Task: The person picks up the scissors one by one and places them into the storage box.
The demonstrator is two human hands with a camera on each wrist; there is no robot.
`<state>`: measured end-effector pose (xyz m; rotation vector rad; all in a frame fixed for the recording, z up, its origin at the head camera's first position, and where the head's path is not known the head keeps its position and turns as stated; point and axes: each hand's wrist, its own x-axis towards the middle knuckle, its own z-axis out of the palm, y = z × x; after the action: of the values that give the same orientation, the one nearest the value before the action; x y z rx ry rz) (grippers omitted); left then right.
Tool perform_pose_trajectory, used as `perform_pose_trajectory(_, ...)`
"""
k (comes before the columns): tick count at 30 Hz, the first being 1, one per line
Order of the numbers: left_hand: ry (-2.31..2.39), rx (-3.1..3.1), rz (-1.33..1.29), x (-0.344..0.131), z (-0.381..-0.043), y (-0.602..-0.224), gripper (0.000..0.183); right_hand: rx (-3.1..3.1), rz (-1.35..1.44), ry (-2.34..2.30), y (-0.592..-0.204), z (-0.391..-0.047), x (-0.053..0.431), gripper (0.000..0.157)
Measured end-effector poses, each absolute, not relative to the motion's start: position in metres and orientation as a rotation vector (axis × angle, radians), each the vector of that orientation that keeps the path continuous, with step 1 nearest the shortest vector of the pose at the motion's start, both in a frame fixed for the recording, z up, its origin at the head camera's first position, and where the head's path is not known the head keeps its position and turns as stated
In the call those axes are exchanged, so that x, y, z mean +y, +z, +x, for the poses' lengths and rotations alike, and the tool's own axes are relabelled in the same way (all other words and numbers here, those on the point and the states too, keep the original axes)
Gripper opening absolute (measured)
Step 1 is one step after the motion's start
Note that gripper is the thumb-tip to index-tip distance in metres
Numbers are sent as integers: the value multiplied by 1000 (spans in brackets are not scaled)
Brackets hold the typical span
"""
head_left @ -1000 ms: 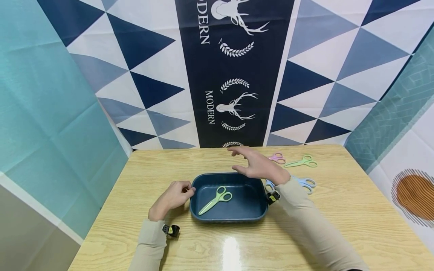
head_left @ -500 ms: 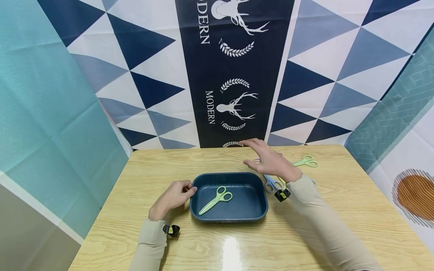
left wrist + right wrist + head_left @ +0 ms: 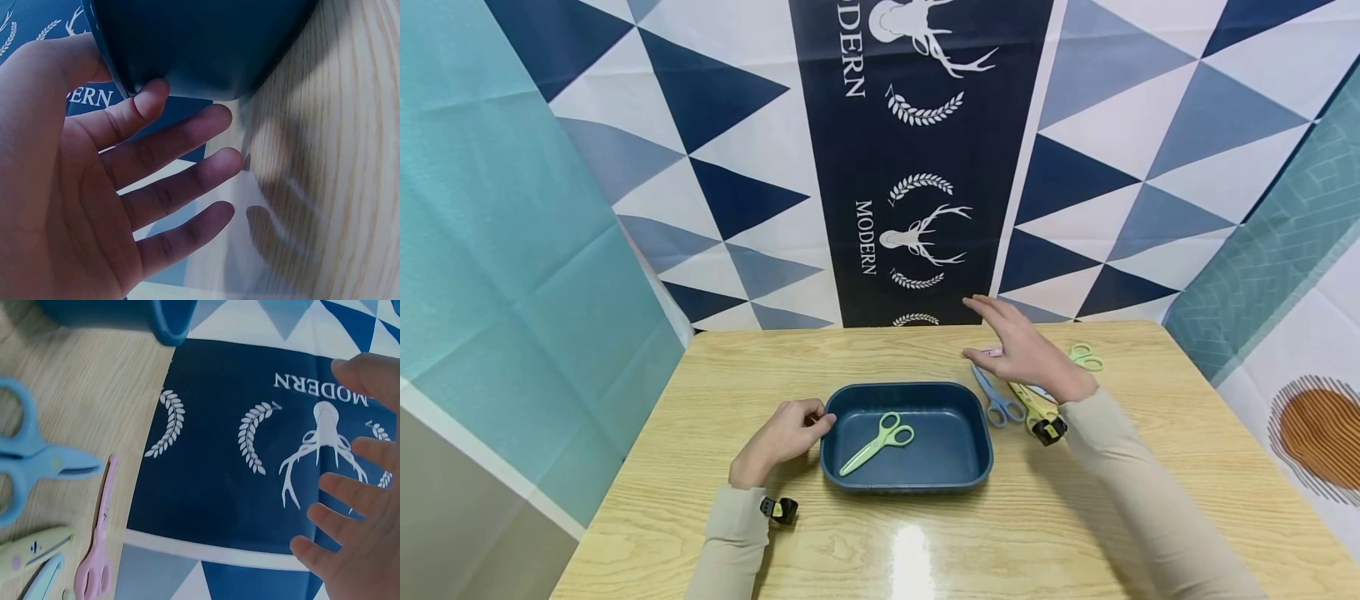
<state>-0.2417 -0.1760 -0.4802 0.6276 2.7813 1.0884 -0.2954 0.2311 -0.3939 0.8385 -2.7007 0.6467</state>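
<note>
A dark blue rectangular bin [image 3: 951, 454] stands on the table with green scissors [image 3: 869, 450] lying inside. My left hand [image 3: 781, 435] pinches the bin's left rim between thumb and index finger; in the left wrist view the other fingers [image 3: 194, 184] extend loosely below the wall. Raised over the scissors right of the bin, my right hand [image 3: 1026, 350] has its fingers spread and holds nothing. Under it lie blue scissors [image 3: 994, 402] and yellow scissors [image 3: 1036, 407]. Pink scissors [image 3: 95, 565] show whole in the right wrist view; the hand mostly covers them in the head view.
Another pair of green scissors [image 3: 1084, 358] lies at the back right, its blades hidden by my right hand. Light blue scissors [image 3: 42, 578] are partly in view beside the yellow ones. A patterned cloth [image 3: 910, 167] hangs behind the wooden table [image 3: 760, 358].
My right hand has moved right and slightly up, away from above the bin, uncovering the blue and yellow scissors. My left hand stays at the rim.
</note>
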Motion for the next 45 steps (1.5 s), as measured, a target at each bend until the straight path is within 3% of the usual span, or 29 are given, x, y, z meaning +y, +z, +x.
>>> perform_pose_trajectory(14, 1087, 2783, 641, -177, -242, -482, 26, -2758, 683, 693, -399, -302, 258, 107)
perform_pose_trajectory(45, 1060, 2791, 620, -175, -242, -483, 27, -2825, 450, 674, -417, -305, 322, 107)
